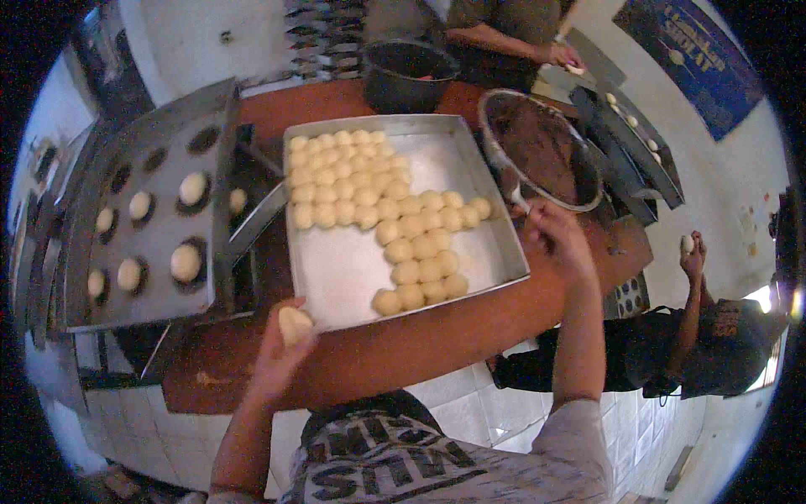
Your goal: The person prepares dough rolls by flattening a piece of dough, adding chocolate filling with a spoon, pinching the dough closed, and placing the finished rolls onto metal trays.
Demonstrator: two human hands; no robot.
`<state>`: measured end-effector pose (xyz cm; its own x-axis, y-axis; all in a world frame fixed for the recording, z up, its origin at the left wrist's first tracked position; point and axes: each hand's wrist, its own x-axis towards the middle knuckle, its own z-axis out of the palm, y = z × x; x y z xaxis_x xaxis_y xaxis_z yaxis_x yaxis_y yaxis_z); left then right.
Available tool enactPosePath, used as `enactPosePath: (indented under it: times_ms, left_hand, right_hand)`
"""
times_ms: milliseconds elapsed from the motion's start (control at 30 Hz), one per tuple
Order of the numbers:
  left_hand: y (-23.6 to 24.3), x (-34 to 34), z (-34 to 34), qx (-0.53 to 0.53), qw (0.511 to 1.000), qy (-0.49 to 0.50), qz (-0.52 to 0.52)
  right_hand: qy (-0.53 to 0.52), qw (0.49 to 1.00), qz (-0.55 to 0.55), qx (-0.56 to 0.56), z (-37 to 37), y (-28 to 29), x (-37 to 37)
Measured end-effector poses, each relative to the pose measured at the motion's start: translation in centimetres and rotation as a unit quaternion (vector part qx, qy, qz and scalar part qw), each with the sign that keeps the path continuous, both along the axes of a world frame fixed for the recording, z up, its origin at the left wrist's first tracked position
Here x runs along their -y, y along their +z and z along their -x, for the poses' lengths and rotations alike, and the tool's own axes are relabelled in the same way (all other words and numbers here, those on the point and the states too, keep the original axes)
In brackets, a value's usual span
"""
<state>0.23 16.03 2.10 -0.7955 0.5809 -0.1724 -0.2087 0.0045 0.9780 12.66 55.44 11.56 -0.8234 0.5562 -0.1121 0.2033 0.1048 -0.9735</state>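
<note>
In my left hand [281,349] lies a flattened piece of pale dough [295,326], held at the near left corner of a square metal tray [336,273]. Many small dough balls [348,181] sit in rows in that tray. My right hand [556,235] grips the light handle of a spoon [520,200] at the near rim of a round metal bowl [598,186]. Dark brown filling [537,139] fills much of the bowl. The spoon's far end is hard to make out.
A dark baking tray [159,231] with spaced dough balls stands at the left. Behind is a black bucket [407,76]. Another person's hands [562,57] work at the far side; a second person [697,336] holds a dough ball at the right. More trays [630,143] lie beyond the bowl.
</note>
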Motion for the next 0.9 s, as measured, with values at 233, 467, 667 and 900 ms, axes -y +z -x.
enactPosePath:
  times_ms: [233,467,667,900]
  left_hand:
    - [0.2,5.5,-1.8,-0.218,0.967,-0.063,0.113]
    - [0.0,14.5,-3.2,0.025,0.991,0.114,0.06]
    - [-1.2,19.6,-3.4,0.132,0.961,0.203,-0.13]
    - [-1.8,17.0,-3.2,0.186,0.889,0.241,-0.343]
  right_hand:
    - [0.265,0.924,0.268,-0.069,1.6,-5.1,23.5]
    - [0.361,0.896,0.258,0.029,5.9,-9.4,36.0]
    - [0.416,0.889,0.17,0.09,6.4,-10.3,38.4]
    - [0.345,0.81,-0.456,-0.129,5.7,-14.6,39.4]
